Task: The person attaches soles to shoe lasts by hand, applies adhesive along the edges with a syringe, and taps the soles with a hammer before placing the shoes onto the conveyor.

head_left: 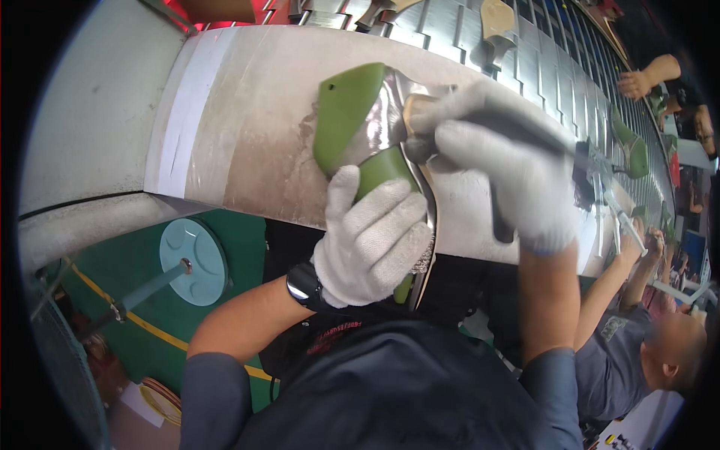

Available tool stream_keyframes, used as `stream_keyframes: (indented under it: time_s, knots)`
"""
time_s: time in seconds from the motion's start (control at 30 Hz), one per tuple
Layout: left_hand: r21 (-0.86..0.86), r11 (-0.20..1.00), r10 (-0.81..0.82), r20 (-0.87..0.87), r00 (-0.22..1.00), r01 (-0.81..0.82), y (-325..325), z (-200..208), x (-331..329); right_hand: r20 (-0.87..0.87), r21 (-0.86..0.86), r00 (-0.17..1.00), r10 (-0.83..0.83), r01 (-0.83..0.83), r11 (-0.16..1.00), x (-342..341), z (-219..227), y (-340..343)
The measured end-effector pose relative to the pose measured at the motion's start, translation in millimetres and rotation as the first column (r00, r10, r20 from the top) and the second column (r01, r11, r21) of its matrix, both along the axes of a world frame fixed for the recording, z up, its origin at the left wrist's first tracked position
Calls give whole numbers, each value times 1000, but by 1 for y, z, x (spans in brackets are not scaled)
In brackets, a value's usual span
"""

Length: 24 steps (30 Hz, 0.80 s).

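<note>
A green shoe last (346, 112) with a shiny silver shoe upper (384, 120) over it lies tilted at the near edge of the bench. My left hand (375, 244) wears a white knit glove and is closed around the covered last, fingers wrapped over its near part. Above its right side, my gloved right hand (517, 172), smeared by motion, grips a dark hand tool (420, 148) whose rounded end touches or nearly touches the upper's edge. The tool's exact kind is hard to make out. A tan piece (416, 112) shows beside the right fingertips.
The pale, stained bench (262, 135) runs under the work. Beyond it, a metal slat conveyor (450, 26) carries shoe parts, among them a tan sole-shaped piece (498, 21). A light-blue round stool (193, 262) stands at lower left. A co-worker (622, 360) sits close on the right.
</note>
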<state>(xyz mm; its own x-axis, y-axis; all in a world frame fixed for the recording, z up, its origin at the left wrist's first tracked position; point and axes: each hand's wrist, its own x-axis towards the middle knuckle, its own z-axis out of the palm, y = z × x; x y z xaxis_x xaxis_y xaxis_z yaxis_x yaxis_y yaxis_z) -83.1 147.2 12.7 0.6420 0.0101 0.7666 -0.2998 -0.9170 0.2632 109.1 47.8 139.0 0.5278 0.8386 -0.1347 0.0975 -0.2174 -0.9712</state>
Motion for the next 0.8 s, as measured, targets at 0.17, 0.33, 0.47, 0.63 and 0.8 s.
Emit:
stream_keyframes:
  time_s: [0.17, 0.33, 0.47, 0.63, 0.8]
  knots:
    - [-164, 986, 47, 104, 993, -30, -7, -14, 2, -147, -136, 989, -18, -2, 991, 10, 0, 6]
    - [-161, 987, 53, 139, 989, -30, -7, -16, 4, 140, -19, 990, -35, 38, 999, -6, -3, -40]
    - [18, 998, 52, 12, 999, -52, 0, -8, -3, 77, 347, 919, -387, 339, 874, -55, 30, -73]
    - [-132, 991, 31, 105, 994, -17, -7, -10, 4, 51, -57, 981, -189, 192, 980, -67, 2, -85]
    - [-157, 987, 41, 117, 992, -22, -8, -9, 7, 306, -13, 949, -77, 85, 996, -39, 1, -60]
